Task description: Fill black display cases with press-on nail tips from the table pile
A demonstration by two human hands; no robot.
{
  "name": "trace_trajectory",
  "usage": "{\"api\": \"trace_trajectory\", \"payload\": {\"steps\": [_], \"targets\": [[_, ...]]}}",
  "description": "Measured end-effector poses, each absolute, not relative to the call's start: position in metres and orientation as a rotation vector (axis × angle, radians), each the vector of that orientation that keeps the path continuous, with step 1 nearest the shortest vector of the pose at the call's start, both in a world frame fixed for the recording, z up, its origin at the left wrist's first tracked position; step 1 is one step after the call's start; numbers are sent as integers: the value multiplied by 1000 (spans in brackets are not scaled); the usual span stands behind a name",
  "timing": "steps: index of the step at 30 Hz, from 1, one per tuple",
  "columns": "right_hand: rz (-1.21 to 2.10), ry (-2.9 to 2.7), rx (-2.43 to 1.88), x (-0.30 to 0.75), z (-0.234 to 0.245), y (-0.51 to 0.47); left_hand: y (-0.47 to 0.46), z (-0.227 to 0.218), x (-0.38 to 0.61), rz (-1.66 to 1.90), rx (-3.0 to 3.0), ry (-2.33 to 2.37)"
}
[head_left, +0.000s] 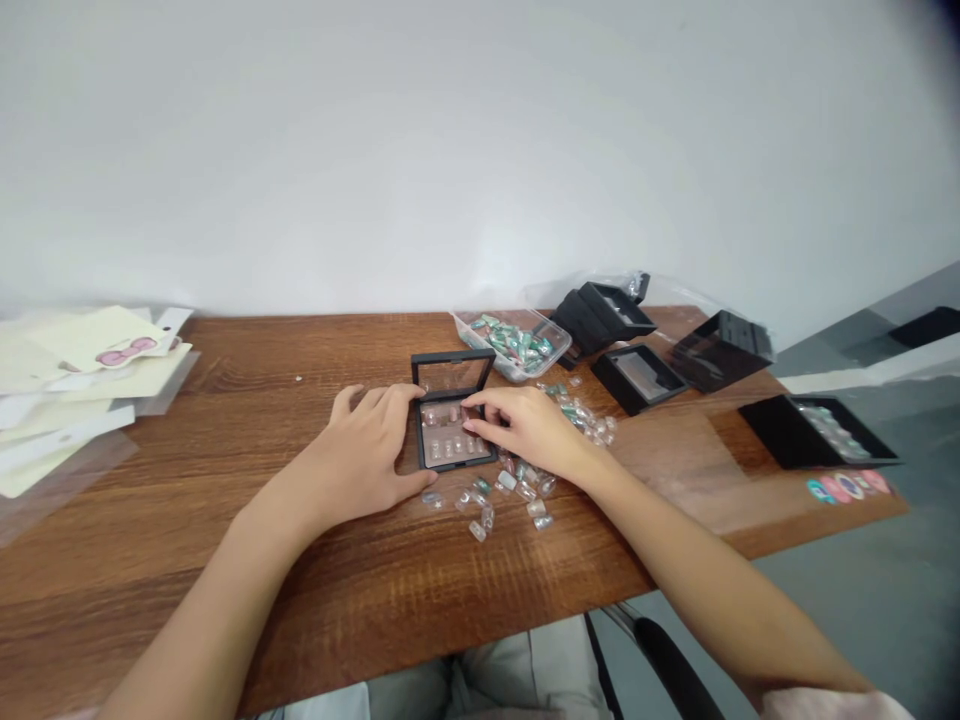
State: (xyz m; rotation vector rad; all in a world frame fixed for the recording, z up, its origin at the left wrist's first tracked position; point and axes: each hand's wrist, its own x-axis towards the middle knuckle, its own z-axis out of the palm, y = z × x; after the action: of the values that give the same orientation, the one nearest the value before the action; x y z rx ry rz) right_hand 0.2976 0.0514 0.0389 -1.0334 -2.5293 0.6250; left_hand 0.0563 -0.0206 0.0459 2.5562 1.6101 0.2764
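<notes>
A small black hinged case [457, 463] with a clear window in its raised lid stands on the wooden table. Rows of pinkish, glittery press-on nails [448, 448] lie inside. My left hand [367, 445] braces the case's left side, with the forefinger at the hinge corner and the thumb by the front corner. Over the case's right part, my right hand [529, 425] has thumb and forefinger drawn together in a pinch; anything between them is too small to make out. Loose press-on nails [527, 490] in clear, silvery and green tones are scattered beside and under my right hand.
Behind the case stands a clear plastic tub [551, 362] of green nails. More black cases [600, 320] are stacked at the back right, near an open black box [637, 378]. Another filled case [821, 430] lies far right by round stickers [847, 487]. Cards and sleeves [82, 390] are piled left.
</notes>
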Motion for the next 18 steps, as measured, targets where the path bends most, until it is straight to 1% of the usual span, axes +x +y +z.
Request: {"api": "trace_trajectory", "payload": {"steps": [8, 13, 18], "targets": [[645, -2483, -1057, 300, 42, 49, -20, 42, 53, 310, 2575, 1593], [678, -2496, -1030, 317, 65, 50, -15, 34, 46, 327, 2604, 1618], [857, -2706, -1031, 338, 84, 52, -11, 28, 41, 322, 2646, 1672]]}}
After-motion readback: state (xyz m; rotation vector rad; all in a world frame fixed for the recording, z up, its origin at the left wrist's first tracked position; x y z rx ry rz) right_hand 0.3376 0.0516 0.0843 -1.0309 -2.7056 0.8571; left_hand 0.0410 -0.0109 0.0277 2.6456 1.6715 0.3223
